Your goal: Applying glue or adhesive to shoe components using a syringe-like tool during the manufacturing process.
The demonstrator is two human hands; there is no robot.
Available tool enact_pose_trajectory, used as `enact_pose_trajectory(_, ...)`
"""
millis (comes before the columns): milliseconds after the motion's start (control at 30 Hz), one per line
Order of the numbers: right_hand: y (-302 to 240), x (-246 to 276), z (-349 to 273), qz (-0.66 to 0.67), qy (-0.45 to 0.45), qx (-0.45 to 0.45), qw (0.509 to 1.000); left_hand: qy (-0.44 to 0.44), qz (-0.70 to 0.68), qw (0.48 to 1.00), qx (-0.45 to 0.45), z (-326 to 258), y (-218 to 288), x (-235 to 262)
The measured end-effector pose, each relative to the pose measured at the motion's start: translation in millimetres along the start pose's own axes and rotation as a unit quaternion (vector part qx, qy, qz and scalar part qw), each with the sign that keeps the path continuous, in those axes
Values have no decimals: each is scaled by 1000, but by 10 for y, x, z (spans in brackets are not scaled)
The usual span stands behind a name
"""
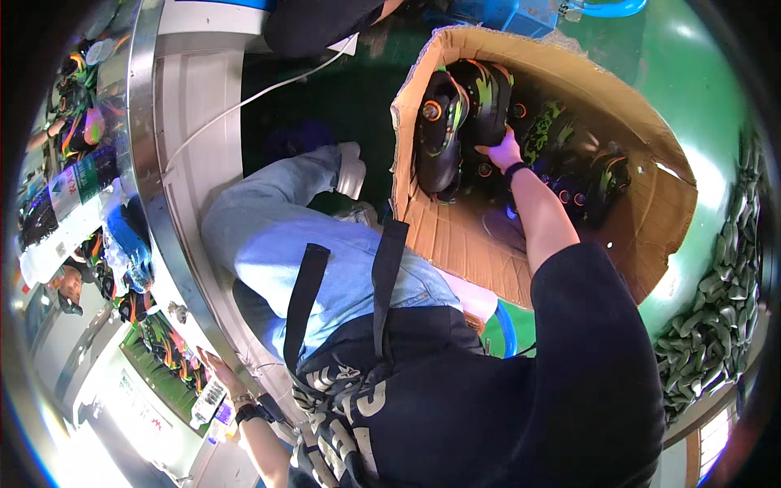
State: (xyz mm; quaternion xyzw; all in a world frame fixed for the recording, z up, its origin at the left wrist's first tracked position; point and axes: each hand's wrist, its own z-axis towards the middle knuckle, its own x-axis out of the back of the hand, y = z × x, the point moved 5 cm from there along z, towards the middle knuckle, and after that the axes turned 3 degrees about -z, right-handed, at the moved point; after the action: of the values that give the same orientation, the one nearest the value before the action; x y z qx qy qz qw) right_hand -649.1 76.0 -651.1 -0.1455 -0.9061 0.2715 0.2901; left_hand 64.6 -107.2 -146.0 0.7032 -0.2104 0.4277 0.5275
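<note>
Inside the cardboard box [455, 236], the right hand [500, 152] has its fingers curled around a black-green roller skate [488, 98], packed upright beside others to fit. The left hand [215, 366] lies flat, fingers spread, bracing on the table edge [175, 268].

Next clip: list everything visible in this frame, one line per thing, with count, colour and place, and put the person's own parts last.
Large brown cardboard box: one, open, upper right on the floor.
Black inline skates with green and orange trim: several, exact count unclear, inside the box.
Green floor: around the box.
Grey metal workbench edge: one, curved, left side.
White cable: one, across the bench and floor.
Clear plastic bottle: one, far left.
Pile of dark green parts: far right edge.
Light blue jeans leg: centre.
Black sleeve: lower right.
Right hand: gripping a skate in the box.
Left hand: lower left, at the bench edge.
</note>
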Motion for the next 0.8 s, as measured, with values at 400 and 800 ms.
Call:
enact_pose_trajectory(400, 383, 587, -191, 436, -152, -146, 875, 22, -35, 999, -4, 80, -95, 74)
enact_pose_trajectory(800, 453, 78, -142, 162, -189, -45, 968, 14, 92, 994, -63, 14, 40, -30)
